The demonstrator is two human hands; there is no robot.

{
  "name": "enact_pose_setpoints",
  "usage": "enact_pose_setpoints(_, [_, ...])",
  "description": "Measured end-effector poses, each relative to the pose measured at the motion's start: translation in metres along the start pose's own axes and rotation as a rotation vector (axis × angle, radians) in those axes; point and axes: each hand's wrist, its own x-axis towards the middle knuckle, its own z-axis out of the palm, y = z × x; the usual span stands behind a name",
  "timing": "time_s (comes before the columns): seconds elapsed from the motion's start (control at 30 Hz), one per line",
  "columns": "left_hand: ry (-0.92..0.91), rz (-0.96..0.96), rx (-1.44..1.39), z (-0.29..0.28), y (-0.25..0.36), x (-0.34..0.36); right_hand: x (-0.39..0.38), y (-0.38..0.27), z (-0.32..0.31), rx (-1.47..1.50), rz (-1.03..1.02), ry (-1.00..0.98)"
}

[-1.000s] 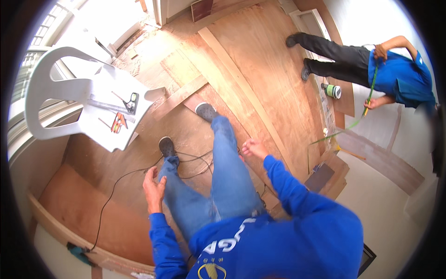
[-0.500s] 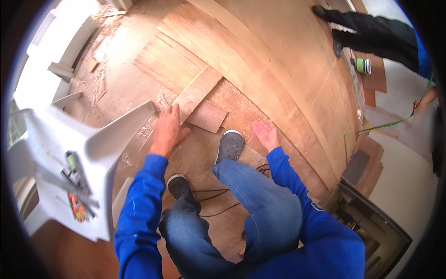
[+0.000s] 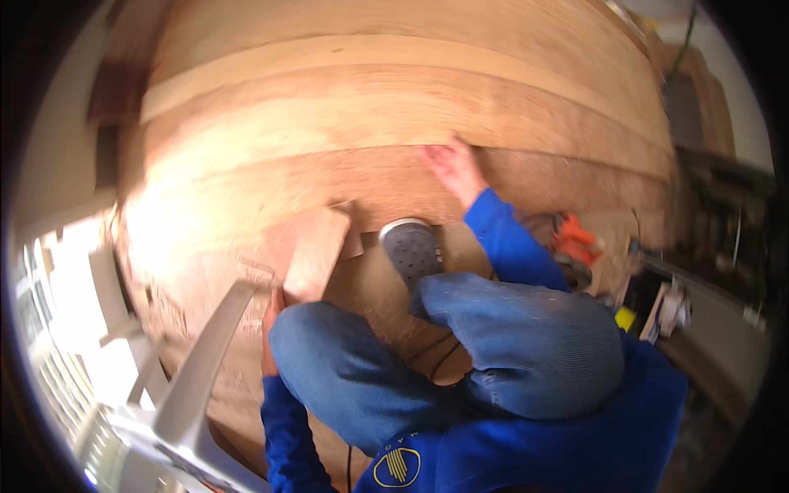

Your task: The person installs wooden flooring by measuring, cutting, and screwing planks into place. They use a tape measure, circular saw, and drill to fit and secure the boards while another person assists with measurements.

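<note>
Lying on floor (image 3: 374, 300) by left knee (image 3: 320, 341): short board (image 3: 317, 255), probably light, stiff; best held by long edges. Left grip (image 3: 270, 333) beside it, half-hidden, cannot tell closure; right grip (image 3: 454, 168) loosely spread.

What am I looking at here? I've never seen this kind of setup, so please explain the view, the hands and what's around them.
There is no machine: these are a person's bare hands, seen from above by a wide fisheye camera worn on the head, which bends straight edges. The left hand is at the near end of a short wooden plank; the left knee partly hides it, so its grip is unclear. The right hand is open and empty, by the edge of a plywood sheet on the floor. Around them are a dark clog, part of a white plastic chair and a blurred orange tool.
</note>
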Motion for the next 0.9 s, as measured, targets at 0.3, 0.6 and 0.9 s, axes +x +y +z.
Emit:
enact_pose_setpoints(0.3, [-0.366,0.774,0.343,-0.011,0.163,0.106,-0.004,-0.011,0.015,-0.228,0.060,0.151])
enact_pose_setpoints(0.6, [-0.459,0.993,0.397,0.005,0.311,0.128,-0.138,-0.087,-0.041,-0.046,-0.148,-0.175])
enact_pose_setpoints(0.9, [-0.555,0.964,0.123,0.159,0.409,0.138,-0.166,-0.068,-0.078,0.279,-0.077,-0.015])
